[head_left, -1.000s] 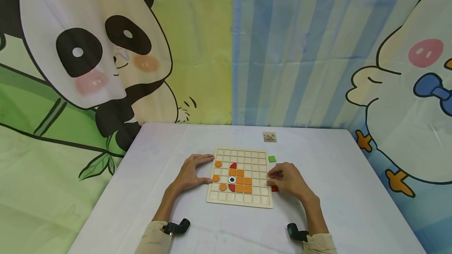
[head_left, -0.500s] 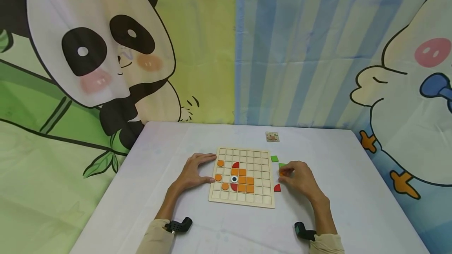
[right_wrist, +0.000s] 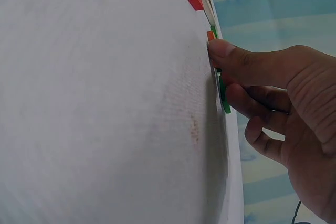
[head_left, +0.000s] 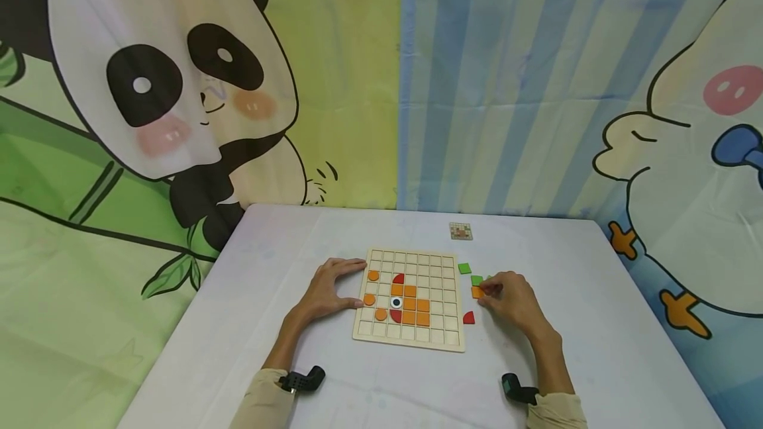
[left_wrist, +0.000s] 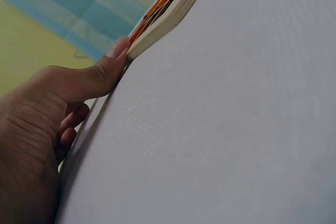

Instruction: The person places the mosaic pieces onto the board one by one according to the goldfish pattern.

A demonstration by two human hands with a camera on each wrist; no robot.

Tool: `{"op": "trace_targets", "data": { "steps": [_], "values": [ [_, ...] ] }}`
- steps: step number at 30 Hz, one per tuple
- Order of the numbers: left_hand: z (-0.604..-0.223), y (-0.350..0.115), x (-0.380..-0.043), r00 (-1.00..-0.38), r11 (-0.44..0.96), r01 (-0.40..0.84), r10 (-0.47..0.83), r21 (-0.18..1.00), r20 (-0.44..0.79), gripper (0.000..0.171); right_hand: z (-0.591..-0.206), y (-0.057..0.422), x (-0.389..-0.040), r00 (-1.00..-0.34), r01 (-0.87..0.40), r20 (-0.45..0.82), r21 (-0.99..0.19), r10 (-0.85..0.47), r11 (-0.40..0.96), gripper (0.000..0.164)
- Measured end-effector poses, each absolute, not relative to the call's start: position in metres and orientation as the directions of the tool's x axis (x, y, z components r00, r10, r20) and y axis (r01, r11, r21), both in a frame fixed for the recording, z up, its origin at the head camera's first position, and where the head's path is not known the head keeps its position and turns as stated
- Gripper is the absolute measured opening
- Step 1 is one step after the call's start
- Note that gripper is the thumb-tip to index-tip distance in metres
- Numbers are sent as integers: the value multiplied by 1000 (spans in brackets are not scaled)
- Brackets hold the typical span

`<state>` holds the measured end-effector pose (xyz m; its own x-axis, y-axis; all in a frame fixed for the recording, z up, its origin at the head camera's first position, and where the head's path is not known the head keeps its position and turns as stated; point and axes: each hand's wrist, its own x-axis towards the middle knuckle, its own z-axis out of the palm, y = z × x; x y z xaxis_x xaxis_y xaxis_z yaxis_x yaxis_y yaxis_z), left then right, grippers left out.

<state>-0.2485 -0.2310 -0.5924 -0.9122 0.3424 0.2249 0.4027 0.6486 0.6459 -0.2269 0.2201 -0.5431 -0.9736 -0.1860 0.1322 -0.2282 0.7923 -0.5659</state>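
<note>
A square wooden grid board (head_left: pixel 442 336) lies on the table, with orange squares (head_left: pixel 422 312), orange discs (head_left: pixel 373 275), red quarter-round tiles (head_left: pixel 396 316) and an eye tile (head_left: pixel 396 302) set in it. My left hand (head_left: pixel 326 288) touches its left edge, thumb and fingers spread apart; in the left wrist view the thumb (left_wrist: pixel 105 72) rests against the rim. Right of the board, my right hand (head_left: pixel 511 298) pinches at the right end of a loose orange square tile (head_left: pixel 477 292) with thumb and fingertips. In the right wrist view, the thumb partly hides this orange tile (right_wrist: pixel 210 35).
Loose green tiles (head_left: pixel 464 269) lie beyond the right hand, one partly hidden by it. A loose red quarter-round tile (head_left: pixel 469 318) sits near the board's right edge. Farther back is a small patterned card (head_left: pixel 461 231) on the white-covered table (head_left: pixel 381 389). Cartoon curtains hang behind.
My right hand has moved right, from beside the red tile and board edge to the orange tile, uncovering the red and green tiles. The left hand stays at the board.
</note>
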Motion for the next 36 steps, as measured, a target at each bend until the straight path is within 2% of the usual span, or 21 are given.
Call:
{"op": "trace_targets", "data": {
  "steps": [36],
  "values": [
    [-593,-230,-248,-905,642,421,342,640,253,88,-538,223,-218,-982,-163,18,-579,-187,799,23]
  ]
}}
